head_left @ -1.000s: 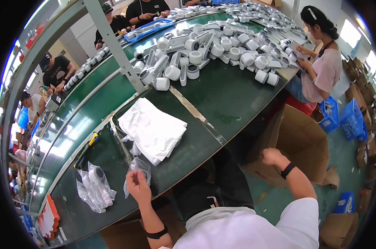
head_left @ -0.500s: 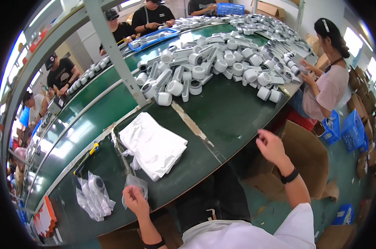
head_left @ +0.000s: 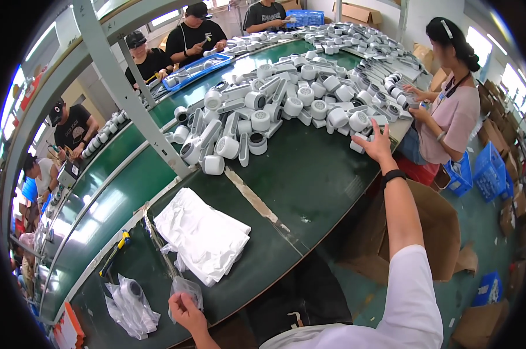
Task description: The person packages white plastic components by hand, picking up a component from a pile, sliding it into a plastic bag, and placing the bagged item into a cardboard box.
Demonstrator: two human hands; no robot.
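Observation:
My left hand (head_left: pixel 186 312) is closed on a clear plastic bag (head_left: pixel 188 286) at the table's near edge. My right hand (head_left: pixel 377 142) reaches out with fingers spread, at the near right end of a large pile of white-and-grey parts (head_left: pixel 295 106), each with a round head and a flat handle. One such part (head_left: pixel 357 148) lies right by its thumb; whether they touch I cannot tell. A stack of white plastic bags (head_left: pixel 202 235) lies just beyond my left hand. Left of it is a clear bag with a white part inside (head_left: pixel 131 308).
A yellow-and-black cutter knife (head_left: pixel 115 252) and an orange-and-white box (head_left: pixel 69 330) lie at left. A grey metal post (head_left: pixel 126 93) rises from the table (head_left: pixel 315 192). An open carton (head_left: pixel 420 232) stands below the right edge. A co-worker (head_left: pixel 449 104) handles parts at right; others work opposite.
My right hand has moved forward from the table's edge to the pile, and its fingers have spread. My left hand keeps hold of the clear plastic bag. The view has shifted somewhat.

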